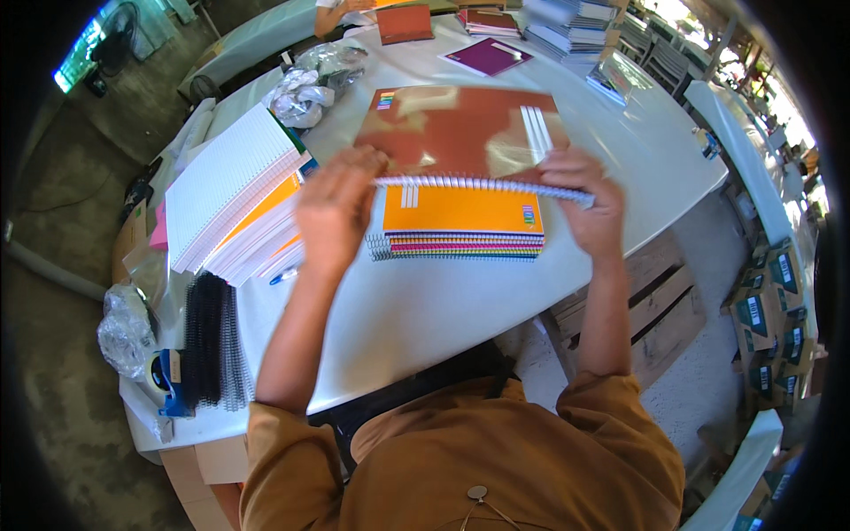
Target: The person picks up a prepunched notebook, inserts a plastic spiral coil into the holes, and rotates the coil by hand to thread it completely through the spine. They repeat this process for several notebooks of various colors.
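A reddish-brown spiral notebook with a shiny cover is tilted up in front of me, its coil edge toward me. Closed around its left end is my left hand, slightly blurred. My right hand grips the other end, where the coil sticks out past the cover. Below the coil lies a neat stack of spiral notebooks, an orange cover on top and several coloured edges beneath. Beside my left hand leans a thick pile of loose ruled sheets with orange covers among them.
Black wire coils lie at the table's left, next to a blue tape dispenser. A blue pen is by the sheets. Crumpled plastic, a purple notebook and tall notebook stacks stand farther back. Another person's arm shows there.
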Motion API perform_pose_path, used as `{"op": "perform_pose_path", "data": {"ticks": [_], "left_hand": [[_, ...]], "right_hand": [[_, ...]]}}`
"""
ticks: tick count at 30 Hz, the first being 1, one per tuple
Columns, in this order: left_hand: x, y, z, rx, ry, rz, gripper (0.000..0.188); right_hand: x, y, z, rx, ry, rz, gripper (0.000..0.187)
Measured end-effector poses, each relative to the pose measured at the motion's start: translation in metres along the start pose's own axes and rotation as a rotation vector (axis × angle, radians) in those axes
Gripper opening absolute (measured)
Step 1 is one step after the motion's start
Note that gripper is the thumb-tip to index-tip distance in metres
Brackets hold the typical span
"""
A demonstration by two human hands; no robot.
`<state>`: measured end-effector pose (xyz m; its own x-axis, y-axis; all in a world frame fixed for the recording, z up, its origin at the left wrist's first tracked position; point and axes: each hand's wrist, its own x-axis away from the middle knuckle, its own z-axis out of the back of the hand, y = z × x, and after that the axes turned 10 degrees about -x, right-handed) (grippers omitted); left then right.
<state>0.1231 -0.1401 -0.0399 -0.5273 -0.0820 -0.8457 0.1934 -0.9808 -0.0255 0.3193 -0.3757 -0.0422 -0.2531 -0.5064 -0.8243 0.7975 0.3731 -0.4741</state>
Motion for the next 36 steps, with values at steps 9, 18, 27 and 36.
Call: {"op": "perform_pose_path", "data": {"ticks": [9,18,27,36], "left_hand": [[0.088,0.008,-0.033,0.114,-0.295,0.245,0.055],[0.076,-0.194,0.144,-0.225,0.670,0.793,0.017],[0.158,-0.460,0.033,-0.277,-0.189,1.202,0.047],[0.154,-0.519,-0.044,-0.520,-0.403,1.281,0.083]], "right_hand": [[0.090,0.044,-0.043,0.440,-0.215,-0.330,0.027],[0.101,-0.074,-0.256,-0.258,-0.593,-0.241,0.042],[0.096,-0.096,-0.338,-0.005,-1.041,-0.219,0.075],[0.106,-0.086,-0.343,0.070,-1.110,-0.225,0.068]]}}
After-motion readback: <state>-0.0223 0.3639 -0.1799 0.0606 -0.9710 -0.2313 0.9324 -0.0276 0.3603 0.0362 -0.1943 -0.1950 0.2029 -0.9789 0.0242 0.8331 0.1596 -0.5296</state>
